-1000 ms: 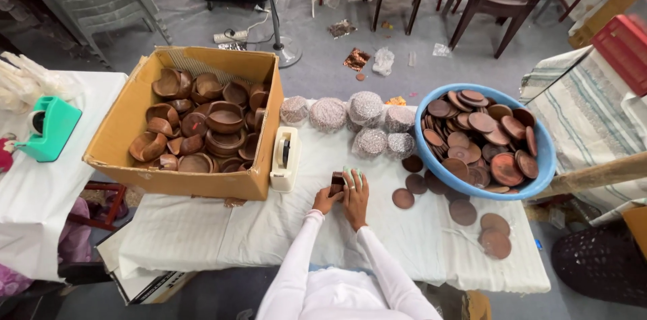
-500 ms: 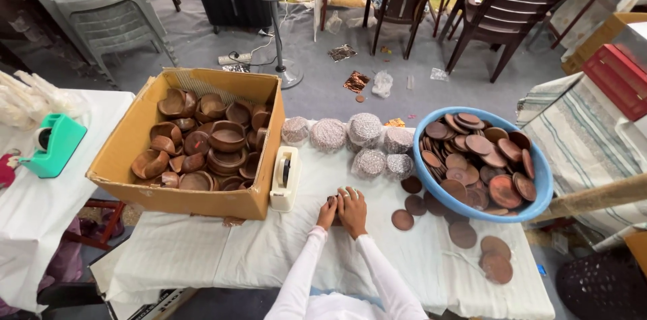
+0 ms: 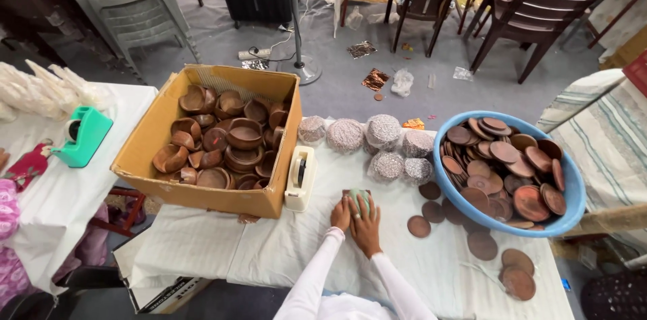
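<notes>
Pale green and small, a rounded object [image 3: 358, 197] sits on the white-clothed counter [image 3: 222, 246], and both hands meet over it: the left hand [image 3: 341, 215] is pressed against its left side, the right hand [image 3: 366, 224] lies on top with fingers [image 3: 369, 204] curled down around it, so both are clamped on it. Just to its left stands a cream tape dispenser [image 3: 300, 177] against a cardboard box [image 3: 175, 192] full of brown clay bowls [image 3: 229, 139]. Foil-wrapped bundles [image 3: 384, 141] lie just beyond the hands, while loose clay lids [image 3: 419, 226] and a blue tub [image 3: 569, 215] heaped with more sit to the right.
</notes>
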